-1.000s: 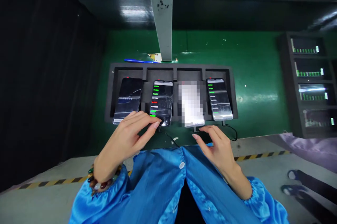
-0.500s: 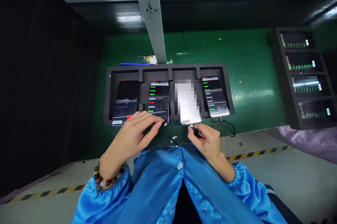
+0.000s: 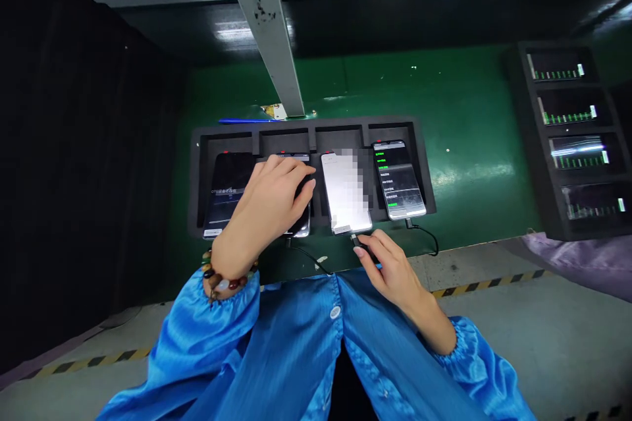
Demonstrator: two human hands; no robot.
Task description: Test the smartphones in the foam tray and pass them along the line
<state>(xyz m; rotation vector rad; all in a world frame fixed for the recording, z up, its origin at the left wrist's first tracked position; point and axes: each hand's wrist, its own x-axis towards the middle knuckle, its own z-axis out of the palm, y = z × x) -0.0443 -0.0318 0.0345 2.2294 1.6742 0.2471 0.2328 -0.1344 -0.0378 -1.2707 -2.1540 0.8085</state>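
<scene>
A black foam tray (image 3: 194, 184) holds smartphones side by side in its compartments. My left hand (image 3: 276, 194) hovers over or touches the second phone (image 3: 302, 226), hiding most of its screen; thumb and fingers are apart with nothing between them. A cable (image 3: 309, 255) runs from below that phone. The third phone (image 3: 345, 194) shows a bright white screen, partly pixelated. At its lower edge my right hand (image 3: 392, 269) pinches a black cable plug (image 3: 354, 240), its metal tip showing; whether it is inserted, I cannot tell. Left and right of these lie a dark-screened phone (image 3: 224, 200) and a phone with a listed menu (image 3: 399, 180).
A cable (image 3: 432, 236) is plugged into the rightmost phone. On the green table (image 3: 469, 144) at right stands another foam tray (image 3: 540, 177) with lit phones. A metal post (image 3: 269, 32) rises behind, near a blue pen-like stick (image 3: 241, 121). Purple fabric (image 3: 573, 263) shows at far right.
My left hand has moved up and right, from the second phone's lower edge to over its screen. My right hand stays by the third phone, where the plug's metal tip now shows.
</scene>
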